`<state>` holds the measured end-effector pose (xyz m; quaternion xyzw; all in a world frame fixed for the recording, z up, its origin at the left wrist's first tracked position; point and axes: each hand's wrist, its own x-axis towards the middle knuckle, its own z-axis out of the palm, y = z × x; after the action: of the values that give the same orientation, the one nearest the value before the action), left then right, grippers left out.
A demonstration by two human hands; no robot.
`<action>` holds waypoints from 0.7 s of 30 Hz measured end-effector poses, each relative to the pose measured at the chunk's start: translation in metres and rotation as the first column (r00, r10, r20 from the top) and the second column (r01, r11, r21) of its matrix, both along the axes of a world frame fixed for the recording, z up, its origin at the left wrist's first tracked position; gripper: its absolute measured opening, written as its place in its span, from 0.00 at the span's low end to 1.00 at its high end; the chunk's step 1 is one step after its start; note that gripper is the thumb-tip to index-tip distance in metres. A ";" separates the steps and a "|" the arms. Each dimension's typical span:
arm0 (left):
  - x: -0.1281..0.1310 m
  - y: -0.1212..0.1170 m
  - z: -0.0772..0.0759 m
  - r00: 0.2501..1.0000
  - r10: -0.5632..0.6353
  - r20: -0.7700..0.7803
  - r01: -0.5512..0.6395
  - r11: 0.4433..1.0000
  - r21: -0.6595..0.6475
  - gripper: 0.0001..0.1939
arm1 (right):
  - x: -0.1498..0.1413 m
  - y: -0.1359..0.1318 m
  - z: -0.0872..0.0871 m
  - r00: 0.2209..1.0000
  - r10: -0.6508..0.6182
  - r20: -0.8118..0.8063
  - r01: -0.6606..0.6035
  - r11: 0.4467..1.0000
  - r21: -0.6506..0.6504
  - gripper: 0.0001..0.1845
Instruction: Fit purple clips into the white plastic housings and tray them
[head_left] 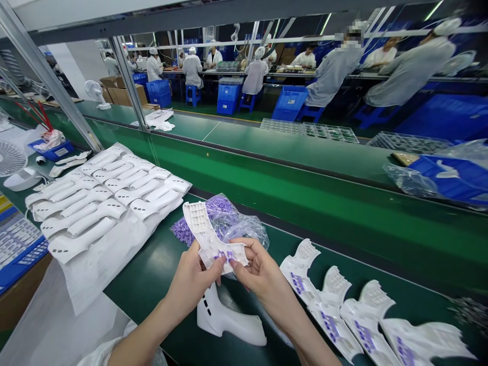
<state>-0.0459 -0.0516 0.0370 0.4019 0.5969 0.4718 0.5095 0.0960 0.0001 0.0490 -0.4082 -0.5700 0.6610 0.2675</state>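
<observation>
Above the bench, my left hand (194,277) and my right hand (255,262) grip one white plastic shell half (208,231), its ribbed inner side facing me. Both thumbs press beside small purple pieces set in the wider end of the shell. Directly below lies another white shell (229,317), outer side up, with a row of dark slots. Behind my hands, a clear plastic bag (244,226) spills many small purple parts (183,231). To the right, several white shells with purple pieces fitted (330,323) lie in an overlapping row.
At left, many white shells (110,195) rest in rows on white sheeting. A blue tray (23,254) and a desk fan (13,157) are further left. A raised green conveyor edge (267,178) runs behind the bench. Several people in white coats sit at tables beyond.
</observation>
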 end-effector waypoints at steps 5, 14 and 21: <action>0.000 0.001 0.003 0.988 -0.071 0.134 0.076 0.997 -0.030 0.17 | 0.007 0.007 -0.001 0.995 0.094 -0.044 -0.096 0.994 -0.055 0.20; -0.005 -0.002 0.012 0.962 -0.158 0.221 0.175 0.983 -0.060 0.24 | 0.020 0.012 0.018 0.981 0.186 -0.052 -0.191 0.976 -0.106 0.25; 0.018 -0.007 -0.010 0.911 -0.411 0.010 0.410 0.906 -0.105 0.19 | 0.039 -0.013 -0.008 0.956 0.058 0.289 -0.110 0.980 0.166 0.31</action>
<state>-0.0274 -0.0585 0.0272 0.4942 0.5259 0.3197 0.6140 0.1351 -0.0130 0.0412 -0.4479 -0.6768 0.5522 0.1909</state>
